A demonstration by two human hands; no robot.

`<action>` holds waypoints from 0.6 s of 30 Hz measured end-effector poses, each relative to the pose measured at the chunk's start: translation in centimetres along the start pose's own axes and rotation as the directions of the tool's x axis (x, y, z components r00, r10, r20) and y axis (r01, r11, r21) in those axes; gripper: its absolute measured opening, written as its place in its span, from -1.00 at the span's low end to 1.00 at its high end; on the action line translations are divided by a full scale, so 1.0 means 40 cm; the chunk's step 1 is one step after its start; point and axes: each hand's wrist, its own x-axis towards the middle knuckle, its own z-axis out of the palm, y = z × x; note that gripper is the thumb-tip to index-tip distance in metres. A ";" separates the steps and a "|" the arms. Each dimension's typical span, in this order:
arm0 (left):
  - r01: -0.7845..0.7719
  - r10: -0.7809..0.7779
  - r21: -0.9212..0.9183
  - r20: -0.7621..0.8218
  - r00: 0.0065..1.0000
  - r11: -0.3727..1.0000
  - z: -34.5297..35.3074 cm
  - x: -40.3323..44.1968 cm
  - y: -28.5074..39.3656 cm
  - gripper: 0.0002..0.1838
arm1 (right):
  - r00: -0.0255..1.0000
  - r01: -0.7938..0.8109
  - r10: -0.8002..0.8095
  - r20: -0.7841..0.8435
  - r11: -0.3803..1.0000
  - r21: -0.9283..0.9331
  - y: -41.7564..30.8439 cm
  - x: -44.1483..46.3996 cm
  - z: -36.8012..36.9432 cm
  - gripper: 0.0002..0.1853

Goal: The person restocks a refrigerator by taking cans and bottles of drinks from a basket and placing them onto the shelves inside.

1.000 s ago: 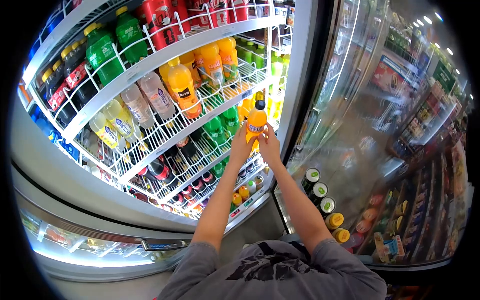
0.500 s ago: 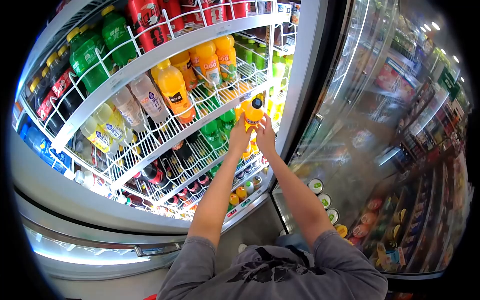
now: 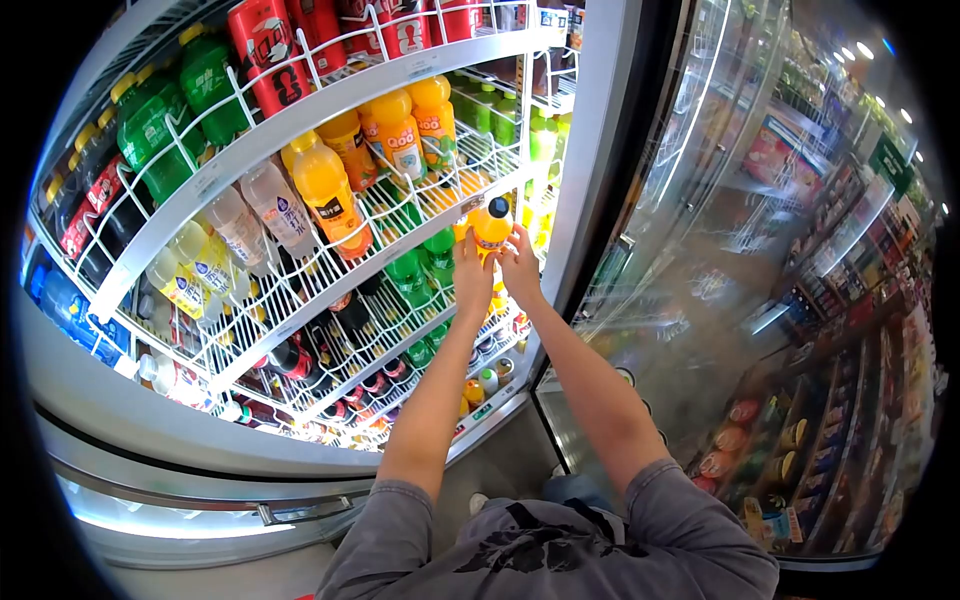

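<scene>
An orange drink bottle (image 3: pixel 492 229) with a black cap is held upright between my two hands at the right end of the cooler's shelves. My left hand (image 3: pixel 472 276) grips its left side, and my right hand (image 3: pixel 519 268) has its fingers against the right side. The bottle's lower part is partly hidden by my fingers. On the shelf up and to the left stand orange Qoo bottles (image 3: pixel 398 135) and a larger orange juice bottle (image 3: pixel 328 195) with a black label. Green bottles (image 3: pixel 410 277) lie behind the wire rack, left of my hands.
White wire shelf fronts (image 3: pixel 330 285) cross the cooler. Red cans (image 3: pixel 268 55) and green bottles (image 3: pixel 152 135) fill the upper shelf; clear bottles (image 3: pixel 278 210) stand below. The glass door (image 3: pixel 690 270) stands ajar at right, reflecting store shelves. A metal handle (image 3: pixel 305 508) is at lower left.
The view has shifted slightly, so the shelves appear farther left. My hands and the bottle also appear a little farther left, with both hands still on the bottle.
</scene>
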 end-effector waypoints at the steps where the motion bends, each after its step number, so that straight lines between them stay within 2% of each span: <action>1: -0.002 0.002 0.001 0.000 1.000 1.000 -0.005 -0.002 0.001 -0.32 | 1.000 0.001 -0.001 -0.001 1.000 0.002 -0.001 -0.003 0.002 -0.47; 4: -0.049 0.049 0.004 -0.010 0.999 0.999 -0.007 -0.001 -0.003 -0.33 | 1.000 -0.017 0.017 0.008 1.000 -0.007 -0.012 -0.008 0.006 -0.44; 6: -0.038 0.040 0.045 -0.043 0.998 0.998 -0.005 -0.004 -0.009 -0.35 | 0.997 0.008 -0.011 0.078 0.999 0.037 -0.019 -0.009 0.012 -0.40; 8: -0.024 0.026 0.056 -0.033 0.999 0.998 -0.005 -0.002 -0.014 -0.38 | 0.997 -0.029 0.030 0.073 0.999 -0.021 -0.025 -0.009 0.013 -0.41; 10: -0.010 0.012 0.068 -0.025 1.000 0.998 0.002 0.004 -0.034 -0.40 | 0.995 0.048 -0.032 0.091 0.983 -0.177 -0.005 0.006 0.019 -0.42; 12: 0.000 -0.001 0.140 0.011 1.000 0.990 0.017 0.013 -0.061 -0.40 | 0.993 0.030 -0.012 0.115 0.988 -0.152 -0.002 0.013 0.018 -0.41; 15: 0.035 -0.043 0.143 0.056 0.998 0.989 0.031 0.021 -0.103 -0.41 | 0.920 -0.244 0.285 0.269 0.954 -0.174 -0.047 0.027 0.011 -0.34; 16: 0.031 -0.039 0.143 0.049 0.998 0.989 0.026 0.018 -0.098 -0.41 | 0.922 -0.237 0.277 0.271 0.956 -0.173 -0.011 0.032 0.019 -0.34; 18: 0.123 -0.133 0.119 0.082 0.988 0.985 0.024 0.014 -0.087 -0.43 | 0.956 -0.103 0.152 0.251 0.974 -0.200 0.035 0.046 0.040 -0.37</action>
